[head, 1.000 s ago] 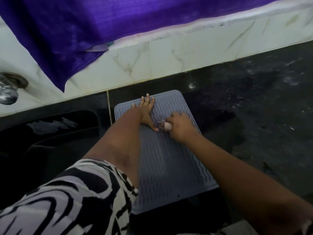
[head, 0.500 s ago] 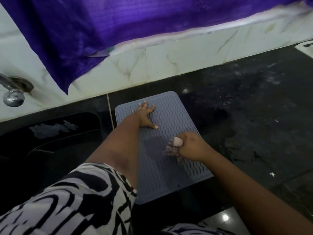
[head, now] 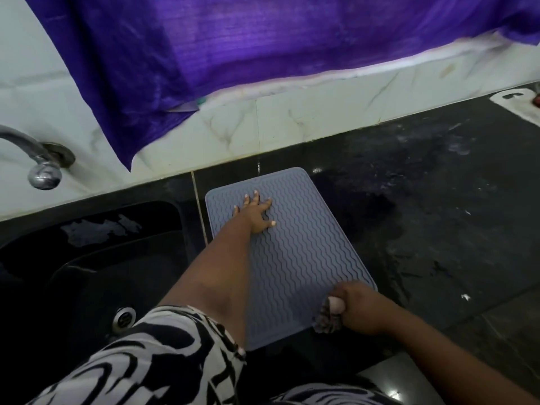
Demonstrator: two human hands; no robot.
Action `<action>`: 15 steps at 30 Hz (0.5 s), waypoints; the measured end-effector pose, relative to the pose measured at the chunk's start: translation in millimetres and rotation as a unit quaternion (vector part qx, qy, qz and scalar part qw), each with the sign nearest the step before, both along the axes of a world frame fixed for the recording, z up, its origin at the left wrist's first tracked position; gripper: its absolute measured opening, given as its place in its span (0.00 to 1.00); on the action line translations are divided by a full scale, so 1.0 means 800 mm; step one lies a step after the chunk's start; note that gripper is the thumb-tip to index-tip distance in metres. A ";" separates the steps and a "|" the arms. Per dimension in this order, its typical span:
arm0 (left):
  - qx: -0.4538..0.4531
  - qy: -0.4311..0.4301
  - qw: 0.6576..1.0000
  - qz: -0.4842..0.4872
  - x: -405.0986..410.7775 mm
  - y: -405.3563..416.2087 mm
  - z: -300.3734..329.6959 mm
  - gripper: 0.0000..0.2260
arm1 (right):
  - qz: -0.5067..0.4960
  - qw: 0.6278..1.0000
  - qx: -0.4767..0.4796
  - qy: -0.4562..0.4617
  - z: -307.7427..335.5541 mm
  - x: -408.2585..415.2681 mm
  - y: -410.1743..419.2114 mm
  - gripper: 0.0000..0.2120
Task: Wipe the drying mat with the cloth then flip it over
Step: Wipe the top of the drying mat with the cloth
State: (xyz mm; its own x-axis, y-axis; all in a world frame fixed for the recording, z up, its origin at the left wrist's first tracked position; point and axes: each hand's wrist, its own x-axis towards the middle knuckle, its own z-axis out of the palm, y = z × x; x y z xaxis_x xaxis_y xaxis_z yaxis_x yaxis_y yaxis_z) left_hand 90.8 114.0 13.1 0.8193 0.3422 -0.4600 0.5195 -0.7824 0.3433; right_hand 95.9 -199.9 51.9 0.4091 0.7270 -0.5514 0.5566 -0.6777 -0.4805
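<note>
One grey drying mat (head: 295,252) lies at the frame's centre on the dark table (head: 438,206), its left edge just beside the sink (head: 87,258), with bare table to the right. Two hands: the left hand (head: 255,213) lies flat with fingers spread on the mat's upper part; the right hand (head: 355,309) is fisted round one cloth (head: 325,318) at the mat's lower right edge.

One camera, worn on the person's head, looks forward and steeply down at a dark counter (head: 423,229) from close above. It faces the tiled wall (head: 292,124) behind, which crosses the top of the frame aslant. The sink (head: 96,258) sits at left and both forearms reach in from the bottom edge.
</note>
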 end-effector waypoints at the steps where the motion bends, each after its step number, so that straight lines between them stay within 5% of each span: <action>1: 0.003 0.008 1.000 -0.002 -0.001 -0.002 0.001 0.33 | -0.055 0.995 0.012 0.088 0.015 0.009 0.005 0.08; 3: 0.009 0.007 1.000 -0.002 -0.005 -0.005 0.001 0.32 | -0.149 0.970 0.090 0.170 0.039 0.034 0.024 0.10; 7: 0.077 -0.208 0.971 0.085 -0.010 -0.005 0.004 0.17 | -0.139 0.981 0.134 -0.006 0.055 0.085 0.089 0.05; 9: 0.098 -0.248 0.958 0.100 0.000 0.001 0.006 0.17 | -0.130 0.979 0.159 -0.015 0.059 0.112 0.126 0.08; 12: 0.093 -0.184 0.976 0.075 0.024 0.013 0.011 0.26 | -0.101 0.976 0.186 -0.053 0.068 0.157 0.191 0.12; 15: 0.046 -0.089 0.995 0.025 0.044 0.025 0.011 0.53 | -0.040 0.976 0.198 -0.086 0.067 0.190 0.260 0.11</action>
State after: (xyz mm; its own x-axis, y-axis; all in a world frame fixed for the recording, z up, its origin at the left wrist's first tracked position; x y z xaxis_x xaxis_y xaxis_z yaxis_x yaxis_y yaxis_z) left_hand 125.8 133.7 22.2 0.8654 0.4188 -0.2752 0.4968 -0.7889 0.3616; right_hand 248.1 8.2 105.3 0.5352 0.8309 -0.1519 0.6045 -0.5024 -0.6182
